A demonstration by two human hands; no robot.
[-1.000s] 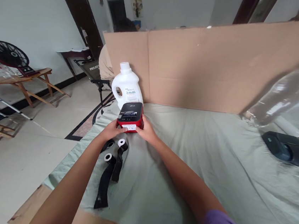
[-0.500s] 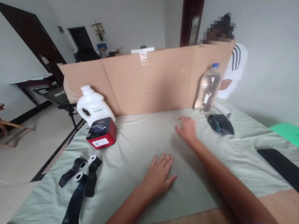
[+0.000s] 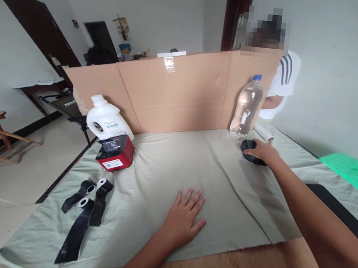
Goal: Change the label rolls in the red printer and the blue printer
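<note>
My left hand (image 3: 184,220) lies flat on the green-grey cloth (image 3: 169,163) with its fingers spread, holding nothing. Farther out to the right, my right hand (image 3: 262,151) grips a dark, rounded, mouse-like object (image 3: 253,159) from above; the thumb shows on its near left side, and much of the object is covered by the hand. Just behind it, a clear bottle with a blue cap (image 3: 248,109) stands against the cardboard. A white paper roll (image 3: 264,132) lies beyond my right hand.
A cardboard panel (image 3: 176,95) stands across the back. At left are a white jug (image 3: 106,120), a red and black box (image 3: 115,155) and several unrolled black strips (image 3: 75,234). At right lie a black flat pad (image 3: 340,215) and a green stool (image 3: 350,171). A person (image 3: 283,85) is behind the panel.
My right hand has moved right from over the cloth and taken hold of the dark rounded object. A long crease has appeared in the cloth. My left hand stays flat in about the same place.
</note>
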